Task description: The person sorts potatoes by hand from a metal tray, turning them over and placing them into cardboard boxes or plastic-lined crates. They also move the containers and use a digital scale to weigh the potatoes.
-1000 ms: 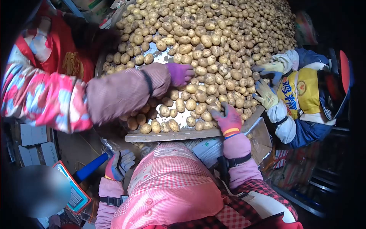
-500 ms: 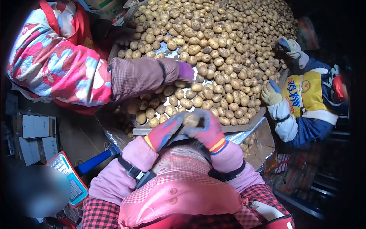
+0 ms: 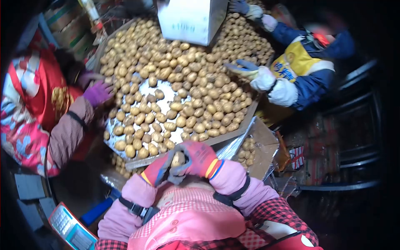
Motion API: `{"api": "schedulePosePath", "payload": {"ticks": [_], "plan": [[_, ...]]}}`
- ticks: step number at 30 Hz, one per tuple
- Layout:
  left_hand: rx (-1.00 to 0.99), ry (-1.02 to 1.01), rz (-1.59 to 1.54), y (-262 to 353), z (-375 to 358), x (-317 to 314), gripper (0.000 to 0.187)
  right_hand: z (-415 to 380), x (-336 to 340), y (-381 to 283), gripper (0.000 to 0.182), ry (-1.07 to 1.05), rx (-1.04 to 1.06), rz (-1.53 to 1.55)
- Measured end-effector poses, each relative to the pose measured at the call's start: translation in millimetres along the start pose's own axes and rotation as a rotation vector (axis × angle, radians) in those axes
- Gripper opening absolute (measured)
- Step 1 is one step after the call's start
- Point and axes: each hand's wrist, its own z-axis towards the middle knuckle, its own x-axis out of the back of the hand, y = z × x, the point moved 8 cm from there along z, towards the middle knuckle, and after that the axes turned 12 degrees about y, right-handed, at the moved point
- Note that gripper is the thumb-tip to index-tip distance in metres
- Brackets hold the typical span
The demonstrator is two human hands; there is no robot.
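Close in front of my body, I hold one potato between both gloved hands. My right hand, in a red and grey work glove, curls around its right side. My left hand, gloved alike, closes against its left side; some of its fingers are hidden. Just beyond my hands lies the near edge of a table heaped with potatoes. Its bright metal surface shows through a gap in the heap.
A white carton is over the heap's far side. Co-workers' gloved hands reach in at left and right. An open cardboard box with potatoes stands below the table's right edge. A scale is at lower left.
The view has shifted. A white carton now appears over the heap. The left co-worker's purple glove has drawn back from the middle to the table's edge. I still hold a potato.
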Motion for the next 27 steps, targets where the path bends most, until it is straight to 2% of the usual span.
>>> {"api": "schedulePosePath", "payload": {"ticks": [1, 2, 4, 5, 7, 10, 11, 12, 13, 15, 16, 17, 18, 19, 21, 22, 23, 24, 25, 26, 27], "plan": [[0.009, -0.072, -0.045, -3.9, -1.7, -1.7, 0.076, -3.4, 0.1, -7.8, 0.059, -0.102, -0.069, 0.113], [0.103, -0.192, -0.238, 8.0, -16.0, -20.0, 0.044, -8.7, -2.6, -12.8, 0.058, -0.038, 0.019, 0.103], [0.005, 0.062, 0.015, 6.4, -20.5, -15.3, 0.046, -17.5, -23.6, -3.2, 0.070, -0.054, 0.097, -0.038], [-0.006, 0.065, 0.022, 6.2, -20.7, -12.6, 0.046, -19.4, -26.9, -1.8, 0.070, -0.045, 0.108, -0.040], [0.157, -0.058, -0.070, -8.5, -21.7, -15.8, 0.048, -23.0, -25.7, 3.3, 0.055, 0.039, 0.081, -0.067], [0.136, -0.111, -0.087, -5.9, -32.2, -24.3, 0.050, -28.9, -27.8, 3.6, 0.054, 0.159, 0.060, 0.036], [0.044, -0.236, -0.112, -1.3, -32.8, -28.0, 0.049, -28.5, -29.6, 5.3, 0.046, 0.184, 0.054, 0.118], [0.041, -0.231, -0.116, -5.2, -31.1, -25.2, 0.049, -27.4, -33.7, 6.0, 0.046, 0.179, 0.058, 0.119], [-0.129, -0.157, 0.079, -1.7, -26.8, -19.8, 0.055, -26.9, -35.5, 9.8, 0.043, 0.212, 0.016, 0.205], [-0.234, -0.057, -0.088, 24.7, -36.7, -29.6, 0.050, -27.0, -40.1, 20.1, 0.036, 0.319, -0.050, 0.360], [-0.293, -0.009, -0.068, 26.0, -36.7, -26.0, 0.044, -27.8, -39.9, 27.7, 0.033, 0.392, -0.079, 0.445], [-0.174, -0.038, -0.228, 23.6, -34.0, -30.2, 0.043, -29.3, -43.3, 35.3, 0.031, 0.444, -0.092, 0.491], [-0.049, -0.055, -0.399, 15.7, -35.2, -32.3, 0.042, -32.4, -49.4, 47.7, 0.031, 0.423, -0.199, 0.582], [-0.091, -0.110, -0.297, 6.3, -30.1, -25.2, 0.049, -39.1, -34.9, 32.0, 0.035, 0.466, 0.130, 0.240], [-0.194, -0.212, -0.099, -12.1, -20.7, -10.7, 0.065, -37.5, -47.6, 63.9, 0.054, 0.184, 0.132, -0.133], [0.068, -0.444, -0.406, -9.5, -32.4, -21.2, 0.072, -38.4, -56.2, 87.0, 0.064, 0.007, -0.130, -0.136], [0.135, -0.218, -0.320, -12.3, -32.8, -13.3, 0.084, -46.6, -63.4, 109.0, 0.074, -0.172, -0.384, -0.186], [0.131, -0.215, -0.323, -15.4, -32.0, -8.3, 0.084, -55.4, -48.6, 106.0, 0.081, -0.213, -0.575, -0.204], [0.241, -0.249, -0.489, -24.1, -28.7, -6.8, 0.089, -57.8, -44.4, 106.8, 0.078, -0.097, -0.565, -0.092], [0.358, -0.282, -0.657, -32.5, -27.9, -8.5, 0.094, -56.7, -43.3, 98.8, 0.078, -0.104, -0.567, -0.095], [0.338, -0.130, -0.547, -35.5, -22.2, 0.1, 0.099, -46.7, -39.6, 69.6, 0.076, 0.004, -0.465, 0.285]]}}
